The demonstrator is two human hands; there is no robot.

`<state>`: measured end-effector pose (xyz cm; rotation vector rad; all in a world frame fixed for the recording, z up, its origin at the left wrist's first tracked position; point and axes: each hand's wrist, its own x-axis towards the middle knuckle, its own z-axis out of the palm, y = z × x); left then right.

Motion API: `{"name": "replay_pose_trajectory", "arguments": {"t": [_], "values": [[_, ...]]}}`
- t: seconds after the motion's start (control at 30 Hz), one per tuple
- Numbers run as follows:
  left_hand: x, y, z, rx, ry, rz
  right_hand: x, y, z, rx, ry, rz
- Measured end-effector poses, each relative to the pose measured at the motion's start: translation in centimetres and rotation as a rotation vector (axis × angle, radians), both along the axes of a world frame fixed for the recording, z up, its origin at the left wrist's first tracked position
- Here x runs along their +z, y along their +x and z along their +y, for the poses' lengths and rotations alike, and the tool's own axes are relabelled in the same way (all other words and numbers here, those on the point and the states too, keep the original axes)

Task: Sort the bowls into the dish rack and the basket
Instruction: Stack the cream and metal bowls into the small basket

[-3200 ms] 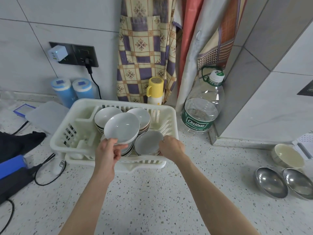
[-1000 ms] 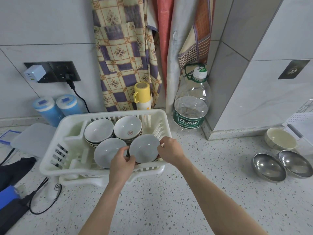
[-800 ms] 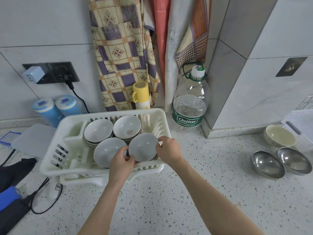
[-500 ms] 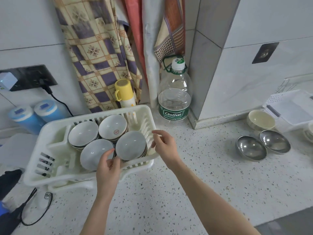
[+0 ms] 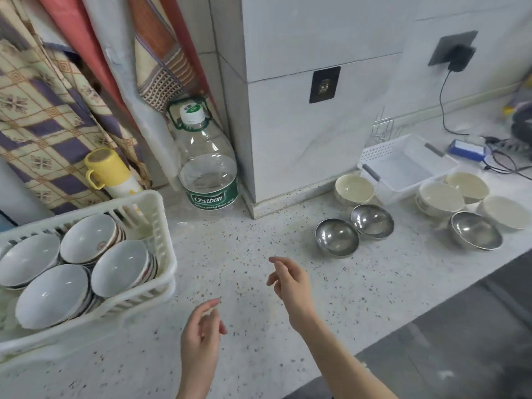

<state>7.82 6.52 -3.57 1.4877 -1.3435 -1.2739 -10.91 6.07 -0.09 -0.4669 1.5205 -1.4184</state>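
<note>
We saw the left hand (image 5: 201,335) and the right hand (image 5: 290,286) both raised over the speckled counter (image 5: 244,254), fingers loosely curled and relaxed, neither holding anything. The white dish rack (image 5: 161,254) stood at the left edge of the counter, and in it we counted four stacks of grey-white bowls (image 5: 121,267) tilted on their sides, packed against one another. Well apart to the right we found the white basket (image 5: 403,165) against the wall, with nothing in it that we could make out. Around it sat the unsorted bowls: a cream bowl (image 5: 354,189) just left of the basket, two steel bowls (image 5: 336,237) touching each other in front of that, three more cream bowls (image 5: 440,197) to the basket's right, and a third steel bowl (image 5: 475,230) near them. A large water bottle (image 5: 208,174) and a yellow-lidded flask (image 5: 108,169) stood behind the rack, below hanging cloths (image 5: 51,96).
</note>
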Motion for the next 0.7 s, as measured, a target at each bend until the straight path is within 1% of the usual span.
{"name": "replay_pose_trajectory", "arguments": {"t": [0.13, 0.23, 0.33, 0.53, 0.7], "values": [[-0.3, -9.1, 2.4, -0.042, 0.004, 0.013, 0.3, -8.4, 2.8, -0.033, -0.039, 0.008], [-0.8, -17.0, 5.0, -0.036, 0.070, 0.050, 0.6, -16.0, 5.9, -0.068, -0.064, 0.028], [-1.0, -24.5, 7.7, -0.062, 0.133, 0.098, 0.7, -23.8, 8.9, -0.150, -0.036, 0.043], [-0.1, -35.1, 10.1, -0.216, 0.214, 0.091, 0.2, -35.1, 13.3, -0.375, 0.038, 0.014], [0.1, -40.4, 8.4, -0.301, 0.266, 0.056, -0.2, -42.6, 14.7, -0.705, 0.141, -0.053]]}}
